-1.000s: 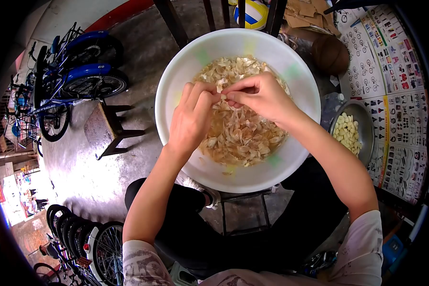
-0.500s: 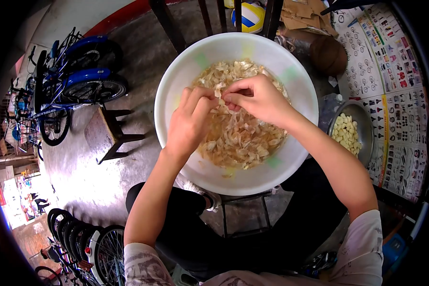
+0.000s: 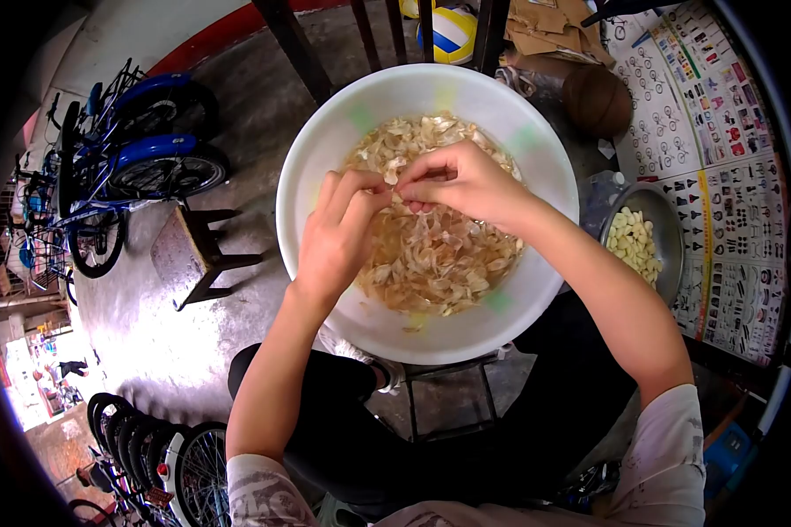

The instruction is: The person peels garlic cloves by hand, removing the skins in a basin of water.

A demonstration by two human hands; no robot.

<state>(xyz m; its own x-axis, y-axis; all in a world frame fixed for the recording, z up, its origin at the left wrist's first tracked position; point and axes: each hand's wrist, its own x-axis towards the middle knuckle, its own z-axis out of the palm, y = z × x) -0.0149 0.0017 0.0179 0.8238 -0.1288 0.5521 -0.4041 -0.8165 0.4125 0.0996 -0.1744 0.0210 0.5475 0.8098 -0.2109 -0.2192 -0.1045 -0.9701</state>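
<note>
White basin (image 3: pixel 549 167), peelings (image 3: pixel 448 259), left hand (image 3: pixel 336 233), right hand (image 3: pixel 473 186), grip pinching small piece (image 3: pixel 395 189), chart (image 3: pixel 736 211) illegible

Papery garlic skins (image 3: pixel 448 263) in white basin (image 3: pixel 457 344)

Smooth plastic basin (image 3: pixel 448 341), metal bowl (image 3: pixel 671 230)

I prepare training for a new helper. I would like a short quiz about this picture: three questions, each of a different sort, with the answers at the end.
1. What covers the middle of the white basin?
A) Volleyballs
B) Papery skins
C) Bicycle tyres

2. True or false: the metal bowl with pale cloves in it is to the right of the basin.

3. Where are the left hand and the right hand, and how do their fingertips stand?

Key: 1. B. 2. True. 3. Both are above the basin, with their fingertips close together.
</note>
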